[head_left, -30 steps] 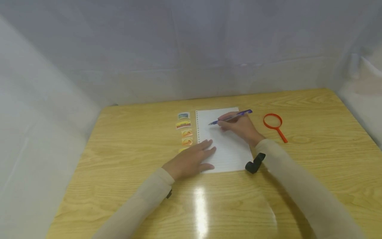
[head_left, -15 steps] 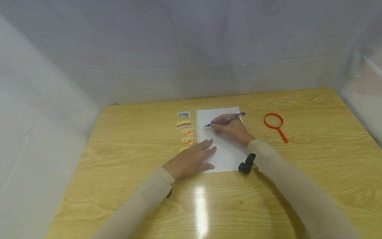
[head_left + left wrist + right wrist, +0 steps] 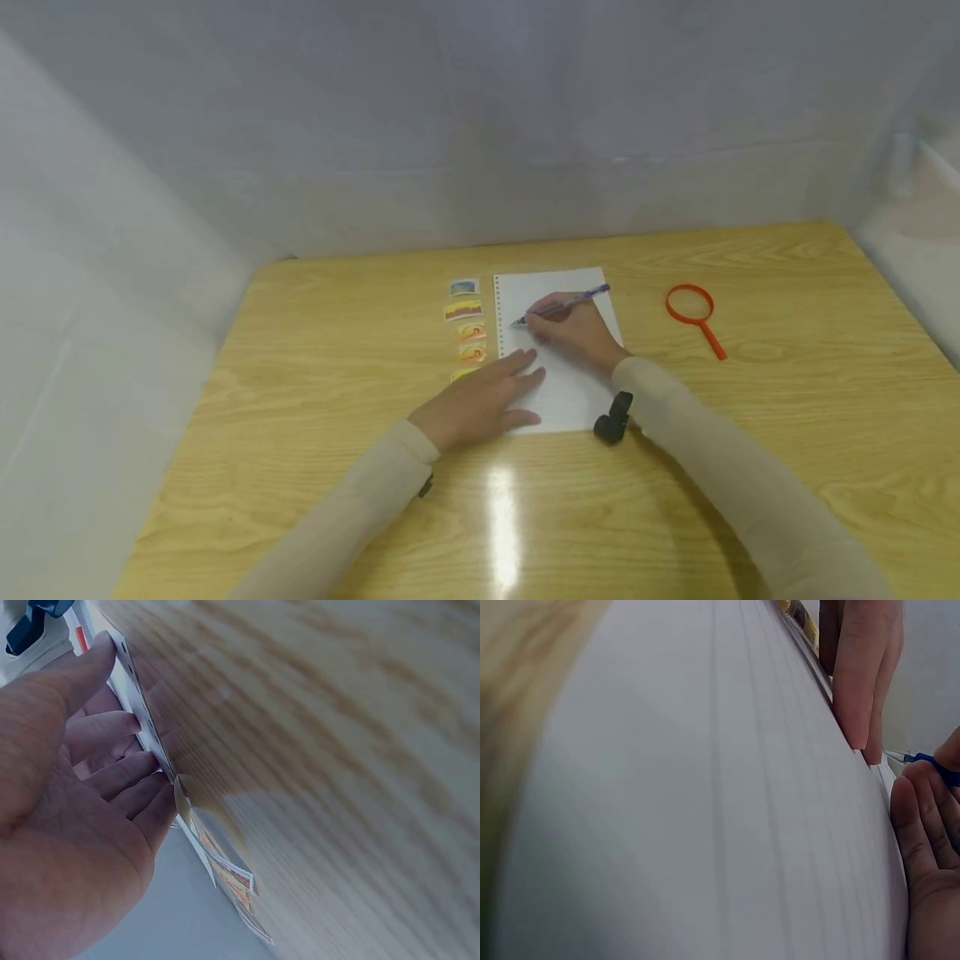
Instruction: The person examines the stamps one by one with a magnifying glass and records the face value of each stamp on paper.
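Observation:
A lined white sheet of paper (image 3: 573,392) with punched holes down its left edge lies on the wooden table. My right hand (image 3: 573,332) pinches a blue pen (image 3: 561,307), its tip close over the upper left part of the sheet. In the right wrist view the blue pen (image 3: 930,761) shows at the right edge between thumb and fingers. My left hand (image 3: 476,402) rests with fingers spread over the sheet's lower left side. The left wrist view shows the left hand (image 3: 82,802) with extended fingers along the paper's holed edge.
Left of the sheet runs a column of several small stamps, among them a blue-green one (image 3: 464,287) and a yellow-red one (image 3: 462,311); the lowest is partly hidden by the left hand. A red magnifying glass (image 3: 712,340) lies to the right. White cloth (image 3: 480,125) hangs behind the table.
The right hand with the pen has moved left and slightly down over the sheet, toward its holed edge. My left hand has stayed in place.

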Motion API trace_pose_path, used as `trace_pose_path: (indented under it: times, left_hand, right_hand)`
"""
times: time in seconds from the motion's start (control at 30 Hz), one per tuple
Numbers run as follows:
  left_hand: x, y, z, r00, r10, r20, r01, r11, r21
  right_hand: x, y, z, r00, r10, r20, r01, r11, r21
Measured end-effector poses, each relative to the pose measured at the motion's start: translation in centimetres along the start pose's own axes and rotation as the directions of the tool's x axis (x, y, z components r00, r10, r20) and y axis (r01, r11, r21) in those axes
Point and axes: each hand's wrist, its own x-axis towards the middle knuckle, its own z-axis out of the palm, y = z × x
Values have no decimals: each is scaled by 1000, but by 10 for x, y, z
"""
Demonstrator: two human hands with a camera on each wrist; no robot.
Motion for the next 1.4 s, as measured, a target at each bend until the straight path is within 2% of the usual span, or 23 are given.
trace_pose_path:
  times: [0.17, 0.43, 0.9, 1.4]
  left_hand:
    - [0, 1, -2, 1000, -2, -3, 2, 1000, -7]
    - [0, 2, -3, 1000, -6, 3, 6, 1000, -4]
    - [1, 1, -2, 1000, -9, 14, 9, 1000, 3]
    - [0, 2, -3, 1000, -2, 10, 2, 1000, -3]
  right_hand:
    - [0, 0, 1, 1000, 2, 5, -2, 1000, -3]
    - [1, 0, 1, 1000, -3, 11, 4, 997, -78]
    - [1, 3, 0, 1000, -10, 16, 13, 988, -152]
    - [1, 4, -1, 1000, 16, 24, -12, 992, -124]
